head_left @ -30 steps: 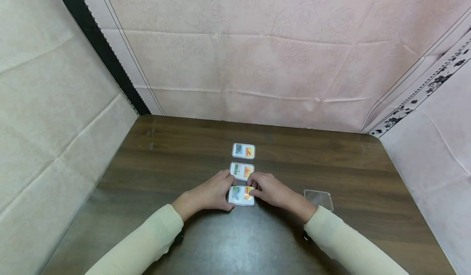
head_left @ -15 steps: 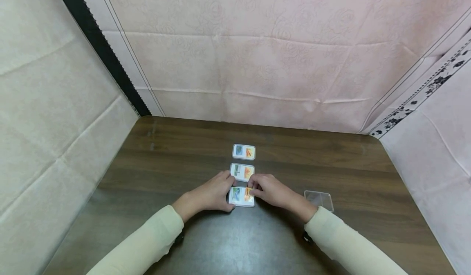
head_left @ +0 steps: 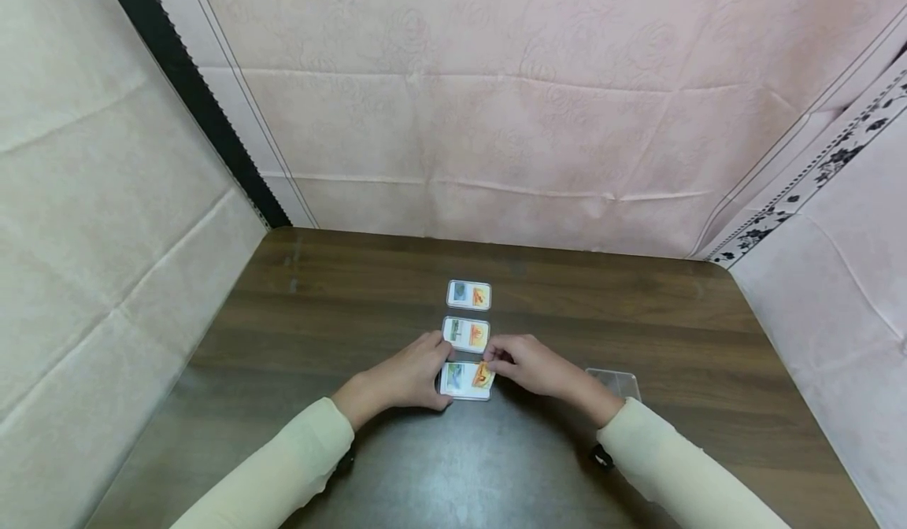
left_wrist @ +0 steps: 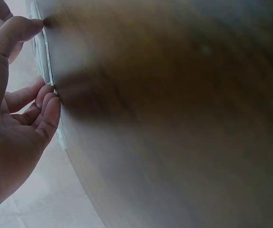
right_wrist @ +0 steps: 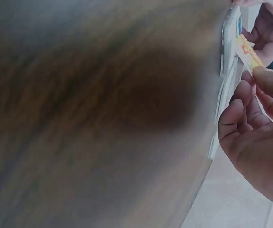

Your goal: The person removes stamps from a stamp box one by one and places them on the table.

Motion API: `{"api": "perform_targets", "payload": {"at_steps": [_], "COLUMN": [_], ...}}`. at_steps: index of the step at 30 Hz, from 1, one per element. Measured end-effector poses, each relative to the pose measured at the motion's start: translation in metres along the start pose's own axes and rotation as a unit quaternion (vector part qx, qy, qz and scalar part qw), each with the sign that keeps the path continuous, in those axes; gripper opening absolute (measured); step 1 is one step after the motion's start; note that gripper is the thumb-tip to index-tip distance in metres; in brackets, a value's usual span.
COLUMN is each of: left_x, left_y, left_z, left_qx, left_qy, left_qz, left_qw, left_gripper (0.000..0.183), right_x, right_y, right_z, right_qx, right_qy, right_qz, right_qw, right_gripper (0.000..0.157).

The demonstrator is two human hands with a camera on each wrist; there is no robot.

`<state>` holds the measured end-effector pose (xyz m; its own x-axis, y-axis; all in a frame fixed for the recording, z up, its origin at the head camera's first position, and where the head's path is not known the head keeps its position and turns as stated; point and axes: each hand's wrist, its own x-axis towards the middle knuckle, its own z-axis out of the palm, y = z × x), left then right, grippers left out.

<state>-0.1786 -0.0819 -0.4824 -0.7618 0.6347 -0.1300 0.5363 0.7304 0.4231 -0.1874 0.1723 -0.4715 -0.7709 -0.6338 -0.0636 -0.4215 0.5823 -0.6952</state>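
Note:
Three flat clear cases with printed cards inside lie in a column on the brown table. My left hand (head_left: 407, 371) grips the left end of the nearest case (head_left: 464, 392), thumb at its near edge and fingers at its far edge. My right hand (head_left: 531, 365) pinches a small orange-and-yellow picture card (right_wrist: 249, 53) by one end. That card is tilted over the right side of the nearest case. The middle case (head_left: 465, 334) and the far case (head_left: 469, 294) each show a bluish or green picture on the left and an orange one on the right.
A clear plastic lid or tray (head_left: 615, 382) lies to the right, partly hidden by my right forearm. The wooden table (head_left: 340, 277) has pale cloth hanging (head_left: 496, 135) behind it and on both sides.
My right hand has moved slightly to the right. The orange card in its pinch, straight within the nearest case before, is now turned at an angle. The left hand keeps its grip.

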Motion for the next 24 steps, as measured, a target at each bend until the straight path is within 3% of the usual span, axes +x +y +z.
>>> {"api": "perform_targets", "payload": {"at_steps": [7, 16, 24], "left_x": [0.000, 0.000, -0.001], "left_y": [-0.001, 0.000, 0.001], "left_z": [0.002, 0.002, 0.000], "left_qx": [0.005, 0.019, 0.019], "left_qy": [0.004, 0.024, 0.019], "left_qz": [0.005, 0.018, 0.017], "left_qw": [1.0000, 0.9994, 0.9995], "left_gripper": [0.060, 0.057, 0.056], "right_x": [-0.008, -0.025, -0.037], "right_y": [0.004, 0.010, 0.015], "right_z": [-0.014, -0.033, -0.046], "right_qx": [0.001, -0.017, -0.030], "right_qy": [0.010, 0.002, -0.015], "right_qz": [0.014, 0.021, 0.027], "right_qw": [1.000, 1.000, 0.999], "right_gripper": [0.007, 0.007, 0.006]}}
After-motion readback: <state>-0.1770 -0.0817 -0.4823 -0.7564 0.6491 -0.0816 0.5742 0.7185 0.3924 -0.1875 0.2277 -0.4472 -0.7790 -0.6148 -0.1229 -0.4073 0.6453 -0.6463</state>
